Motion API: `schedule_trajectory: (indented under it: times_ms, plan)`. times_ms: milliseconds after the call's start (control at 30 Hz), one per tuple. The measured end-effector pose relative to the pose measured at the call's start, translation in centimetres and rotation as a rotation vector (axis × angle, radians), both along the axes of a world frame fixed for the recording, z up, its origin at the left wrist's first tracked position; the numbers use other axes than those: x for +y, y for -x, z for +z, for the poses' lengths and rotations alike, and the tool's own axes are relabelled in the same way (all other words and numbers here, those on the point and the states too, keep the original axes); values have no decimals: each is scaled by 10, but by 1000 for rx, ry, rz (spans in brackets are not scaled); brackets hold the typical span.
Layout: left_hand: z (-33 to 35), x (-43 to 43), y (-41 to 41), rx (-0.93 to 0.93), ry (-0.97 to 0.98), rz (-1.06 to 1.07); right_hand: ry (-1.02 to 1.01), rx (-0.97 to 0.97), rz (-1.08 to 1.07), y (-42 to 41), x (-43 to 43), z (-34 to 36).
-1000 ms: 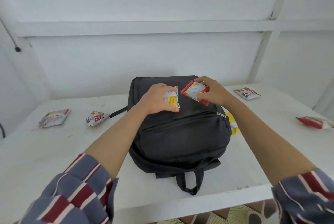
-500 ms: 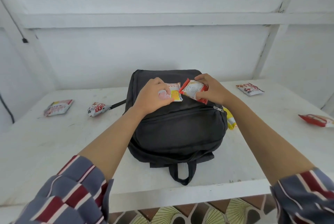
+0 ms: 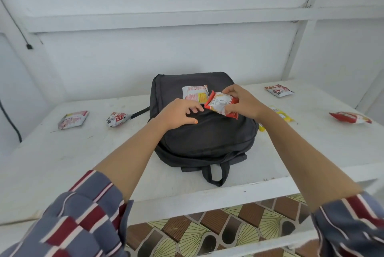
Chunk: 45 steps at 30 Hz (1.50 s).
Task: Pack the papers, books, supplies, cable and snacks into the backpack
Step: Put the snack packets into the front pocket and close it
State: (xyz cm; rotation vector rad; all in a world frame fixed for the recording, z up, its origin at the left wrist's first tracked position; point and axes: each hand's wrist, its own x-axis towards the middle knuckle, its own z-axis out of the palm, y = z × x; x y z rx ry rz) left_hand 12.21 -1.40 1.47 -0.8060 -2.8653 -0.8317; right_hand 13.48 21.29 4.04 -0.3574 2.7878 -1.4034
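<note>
head view: right hand grips red snack packet; left hand rests loose-fingered on black backpack.

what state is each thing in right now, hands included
backpack, lies flat, no opening visible
white packet, lying flat on backpack
red packet, held tilted over backpack
right hand, grips red packet
left hand, rests on backpack, holds nothing
yellow packet, on table, partly behind backpack
</note>
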Motion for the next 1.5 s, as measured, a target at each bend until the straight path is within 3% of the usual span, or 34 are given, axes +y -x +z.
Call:
schedule_trajectory:
  times_ms: [1133,1400,1500]
  plan:
    - [15,14,11,-91,-51,71,60,-19,152,-10,13,-9]
    - [26,14,10,-60,-123,61,-222,456,-69,-1,-20,-32]
    - [28,14,10,-66,-143,51,-222,489,-107,2,-25,-36]
